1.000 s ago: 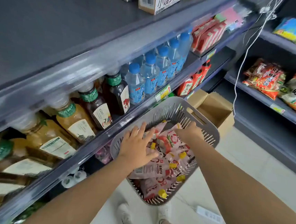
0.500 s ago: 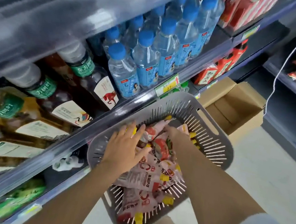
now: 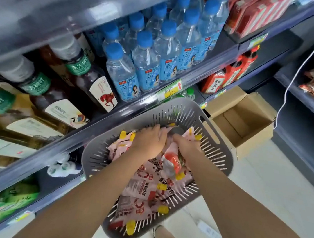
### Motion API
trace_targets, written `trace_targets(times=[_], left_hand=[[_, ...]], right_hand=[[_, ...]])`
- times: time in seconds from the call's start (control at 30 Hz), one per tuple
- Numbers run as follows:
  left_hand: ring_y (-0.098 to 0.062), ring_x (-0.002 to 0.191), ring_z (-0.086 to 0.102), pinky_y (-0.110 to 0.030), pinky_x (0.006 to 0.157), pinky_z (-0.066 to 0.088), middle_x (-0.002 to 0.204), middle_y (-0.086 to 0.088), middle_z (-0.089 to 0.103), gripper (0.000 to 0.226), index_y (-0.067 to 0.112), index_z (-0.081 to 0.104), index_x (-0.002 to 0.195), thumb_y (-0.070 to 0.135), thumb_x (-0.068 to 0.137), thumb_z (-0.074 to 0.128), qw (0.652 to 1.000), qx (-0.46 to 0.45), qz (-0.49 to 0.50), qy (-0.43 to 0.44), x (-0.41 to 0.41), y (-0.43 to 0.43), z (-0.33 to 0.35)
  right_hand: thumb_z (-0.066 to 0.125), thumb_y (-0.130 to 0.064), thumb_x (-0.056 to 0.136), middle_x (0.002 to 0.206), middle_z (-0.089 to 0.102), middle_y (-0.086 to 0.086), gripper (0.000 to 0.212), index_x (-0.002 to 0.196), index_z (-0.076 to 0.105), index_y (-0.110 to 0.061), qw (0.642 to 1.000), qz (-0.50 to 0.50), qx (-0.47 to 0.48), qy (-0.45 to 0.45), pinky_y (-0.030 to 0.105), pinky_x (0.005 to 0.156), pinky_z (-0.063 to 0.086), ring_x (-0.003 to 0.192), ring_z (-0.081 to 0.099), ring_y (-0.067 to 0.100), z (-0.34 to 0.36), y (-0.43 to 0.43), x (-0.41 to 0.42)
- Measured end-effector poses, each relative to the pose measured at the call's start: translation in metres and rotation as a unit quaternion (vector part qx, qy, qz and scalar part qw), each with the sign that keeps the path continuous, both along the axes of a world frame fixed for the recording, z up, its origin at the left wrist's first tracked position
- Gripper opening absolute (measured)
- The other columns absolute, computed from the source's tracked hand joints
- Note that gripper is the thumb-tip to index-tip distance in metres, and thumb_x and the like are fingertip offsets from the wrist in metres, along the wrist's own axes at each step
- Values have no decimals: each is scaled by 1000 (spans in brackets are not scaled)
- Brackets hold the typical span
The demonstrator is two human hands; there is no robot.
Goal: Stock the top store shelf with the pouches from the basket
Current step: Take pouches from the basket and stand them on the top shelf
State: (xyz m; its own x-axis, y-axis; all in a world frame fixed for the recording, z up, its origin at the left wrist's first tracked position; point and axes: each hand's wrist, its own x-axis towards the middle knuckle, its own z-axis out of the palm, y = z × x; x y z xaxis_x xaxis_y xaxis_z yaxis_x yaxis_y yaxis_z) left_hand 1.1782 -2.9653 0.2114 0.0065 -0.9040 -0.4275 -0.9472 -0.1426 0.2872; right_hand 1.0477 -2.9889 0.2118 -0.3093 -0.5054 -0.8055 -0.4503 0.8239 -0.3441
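Here our left hand (image 3: 149,142) and right hand (image 3: 185,143) curl fingers into likely soft, slippery pouches (image 3: 142,186); we'd grip by the stiffer caps (image 3: 130,229).

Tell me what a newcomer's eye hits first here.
The grey basket sits at centre, heaped with pink pouches with yellow caps. The left hand and right hand both dig into the far end of the pile. Above it runs a shelf row of blue-capped water bottles, and to the right an open cardboard box stands on the floor.
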Motion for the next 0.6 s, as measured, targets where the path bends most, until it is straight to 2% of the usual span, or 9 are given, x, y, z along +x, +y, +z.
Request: trace_targets(times=[0.13,0.2,0.23,0.27,0.33,0.4,0.47,0.53,0.6], left_hand=[[-26,89,57,-37,72,46,100,-10,58,31,8,63,96,35,97,48,999,25,41,-18,4,-22,-11],[-24,75,56,-32,60,43,77,-5,58,30,11,60,78,39,90,59,998,36,34,-44,2,-33,-11],[-25,74,57,-32,59,43,73,-4,57,29,11,58,75,37,88,63,998,43,32,-45,-1,-37,-10],[-26,77,59,-32,60,44,76,-5,59,24,11,60,78,33,86,66,998,46,31,-39,-3,-39,-11],[-27,90,61,-34,71,49,97,-9,64,23,10,62,94,28,83,70,997,55,50,-5,-7,-40,-16],[-30,106,57,-38,85,47,117,-13,59,40,8,56,115,28,84,71,993,81,76,28,-10,-40,-22],[-31,114,55,-38,89,46,127,-16,55,59,5,44,133,29,85,69,986,135,92,28,-14,-44,-25],[-29,109,57,-37,86,48,122,-14,58,69,3,40,136,35,83,70,976,185,111,16,-14,-49,-21],[-25,94,58,-35,80,50,104,-8,60,59,7,55,118,45,77,73,973,206,106,-4,-11,-55,-17]], right_hand=[[69,-56,73,147,14,21,103,149,12,-18,989,140,-37,42,45,99,38,130,35,43,18,11,-13],[73,-58,68,143,16,20,106,146,12,-20,982,160,-65,72,44,101,37,129,35,42,21,15,-17],[76,-58,64,141,17,19,108,145,14,-21,980,165,-73,82,44,102,37,129,35,42,22,17,-19],[77,-57,62,140,18,18,109,145,16,-21,978,172,-76,85,44,103,37,128,35,42,22,19,-20],[78,-57,63,138,20,18,107,144,18,-21,974,196,-75,89,45,102,39,128,37,42,23,22,-23],[75,-59,64,139,21,18,105,144,18,-21,970,214,-68,90,45,100,40,128,38,42,25,23,-22],[74,-62,64,142,20,18,105,143,18,-23,966,229,-66,95,45,98,43,129,36,43,26,23,-19],[74,-65,63,141,20,16,105,142,19,-23,963,239,-70,108,46,95,44,128,37,42,27,23,-16],[75,-62,64,138,23,15,102,141,20,-23,963,233,-73,116,45,92,46,126,40,41,29,23,-14]])
